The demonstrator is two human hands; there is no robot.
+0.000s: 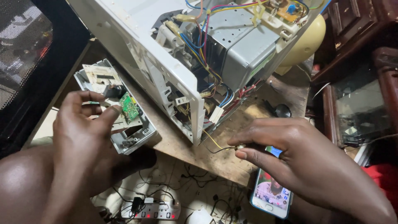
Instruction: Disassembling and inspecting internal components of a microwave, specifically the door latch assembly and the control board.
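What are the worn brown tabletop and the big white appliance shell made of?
The worn brown tabletop looks like bare wood: matt, scuffed, stained. The big white appliance shell seems painted sheet metal, thin with folded edges and chips; its grey inner box looks like dull galvanised steel.

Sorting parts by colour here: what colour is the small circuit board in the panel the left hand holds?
Green, seen in the head view: the small circuit board.

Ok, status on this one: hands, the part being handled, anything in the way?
Left hand grips grey control panel with green circuit board. Right hand pinches yellow wire end from opened microwave. Phone under right hand.
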